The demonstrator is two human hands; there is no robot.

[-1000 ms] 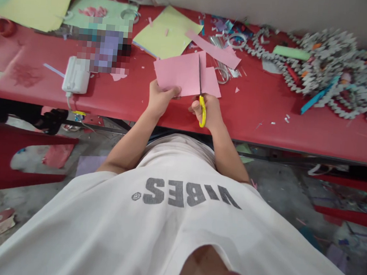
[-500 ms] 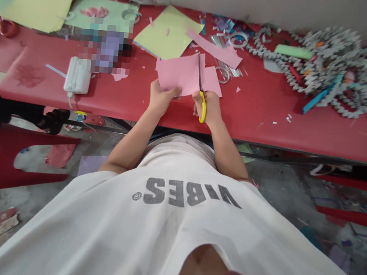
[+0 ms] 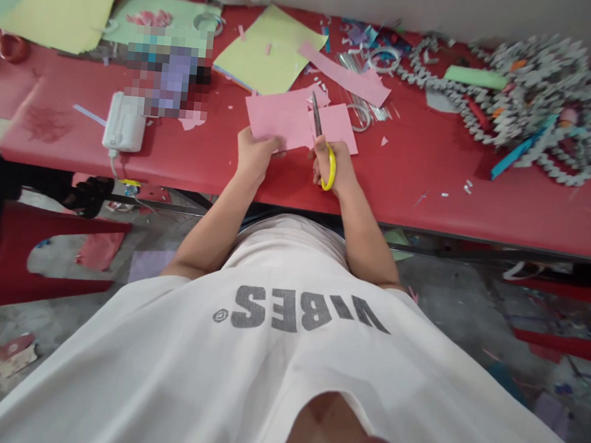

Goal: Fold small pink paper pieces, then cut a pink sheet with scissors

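Note:
A sheet of pink paper (image 3: 278,116) is pinched at its lower edge by my left hand (image 3: 256,154), thumb on top. My right hand (image 3: 337,166) grips a pair of scissors (image 3: 330,169) with yellow handles. Their dark blades point away from me and lie across the right side of the sheet. Another pink paper piece (image 3: 344,126) rests on the red table just right of the blades. Beyond the sheet lie a long pink strip (image 3: 344,75) and a stack of yellow paper (image 3: 274,47).
A white power bank (image 3: 125,122) with a cable lies on the red table (image 3: 407,183) at left. A tape roll (image 3: 384,60) and clear sticks sit behind. A heap of grey folded-paper chains (image 3: 528,97) fills the right side. A red chair (image 3: 51,228) stands at left.
The sheet and my left hand have shifted slightly left, away from the other pink piece. The scissors have turned a little, their tips now further left and nearer me.

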